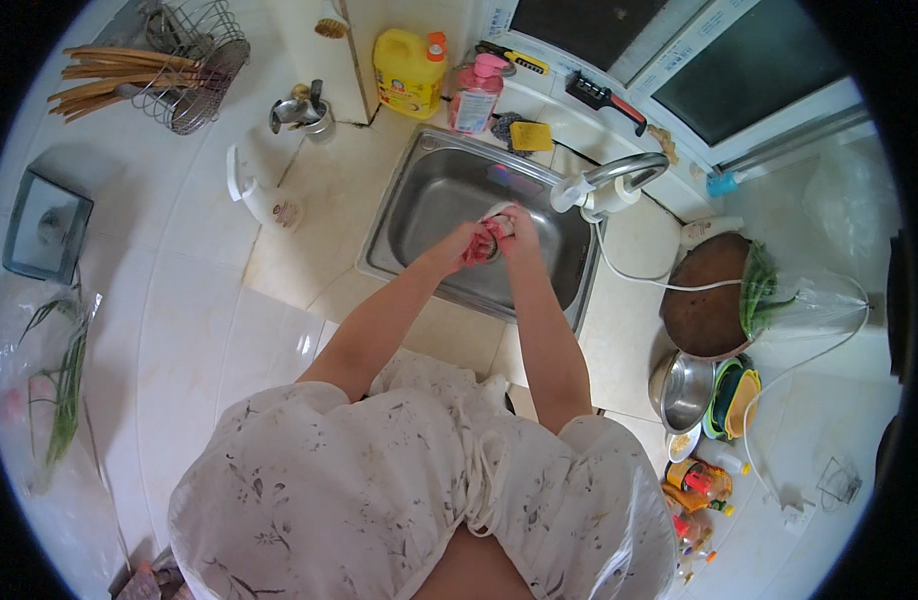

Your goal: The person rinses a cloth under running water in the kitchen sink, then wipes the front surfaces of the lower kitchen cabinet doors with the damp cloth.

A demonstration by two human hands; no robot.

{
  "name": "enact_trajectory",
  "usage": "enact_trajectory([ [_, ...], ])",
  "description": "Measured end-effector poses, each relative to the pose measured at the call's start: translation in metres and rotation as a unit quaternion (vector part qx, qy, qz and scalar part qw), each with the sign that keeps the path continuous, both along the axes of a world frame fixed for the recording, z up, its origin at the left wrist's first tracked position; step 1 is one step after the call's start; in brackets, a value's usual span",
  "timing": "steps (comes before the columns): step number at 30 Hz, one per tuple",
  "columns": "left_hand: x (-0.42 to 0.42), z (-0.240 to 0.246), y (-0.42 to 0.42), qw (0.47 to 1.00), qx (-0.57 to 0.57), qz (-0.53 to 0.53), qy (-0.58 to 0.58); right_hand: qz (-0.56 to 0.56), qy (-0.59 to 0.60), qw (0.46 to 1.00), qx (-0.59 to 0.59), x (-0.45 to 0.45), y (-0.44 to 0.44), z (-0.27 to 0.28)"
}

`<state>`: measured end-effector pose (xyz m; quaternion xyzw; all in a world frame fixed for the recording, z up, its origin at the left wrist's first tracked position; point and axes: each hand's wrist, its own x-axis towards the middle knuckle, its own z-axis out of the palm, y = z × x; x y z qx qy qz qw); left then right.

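Observation:
Over the stainless-steel sink (444,191), both hands grip a crumpled red-and-white cloth (498,224). My left hand (459,244) is closed around its lower left part, where the red bunches up. My right hand (520,229) clasps the other end, close beside the left. Part of the sink drain shows just below the cloth. A curved metal faucet (624,169) with a white spout head points in over the basin's right side. The fingers hide much of the cloth.
Behind the sink stand a yellow jug (410,75), a pink pump bottle (476,94) and a yellow sponge (530,136). Left is a white spray bottle (267,202). A round wooden chopping board (703,300) and a metal pot (687,394) lie right, near a loose white cable (654,283).

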<state>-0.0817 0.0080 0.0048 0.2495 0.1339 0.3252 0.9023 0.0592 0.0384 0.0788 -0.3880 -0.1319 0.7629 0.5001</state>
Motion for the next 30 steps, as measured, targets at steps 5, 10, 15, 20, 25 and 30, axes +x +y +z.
enact_trajectory([
  [5,0.085,0.088,-0.025,0.952,-0.220,0.208,-0.036,-0.183,-0.067,0.981,0.016,0.044,-0.030,-0.046],
  [10,0.065,0.069,-0.008,0.959,-0.195,0.199,-0.049,-0.091,-0.589,0.748,0.293,0.030,-0.072,0.006],
  [15,0.068,0.071,-0.007,0.979,-0.121,0.086,0.142,0.046,-0.551,0.673,0.491,0.095,-0.085,0.009],
  [20,0.057,0.092,-0.004,0.979,-0.051,-0.057,0.189,0.071,-0.638,0.525,0.558,0.115,-0.109,0.038],
  [25,0.057,0.152,0.001,0.960,0.046,-0.218,0.169,0.029,-0.567,0.374,0.733,0.137,-0.102,0.032],
  [30,0.050,0.118,0.004,0.939,0.008,-0.275,0.208,0.022,-0.568,0.394,0.722,0.135,-0.090,0.037],
])
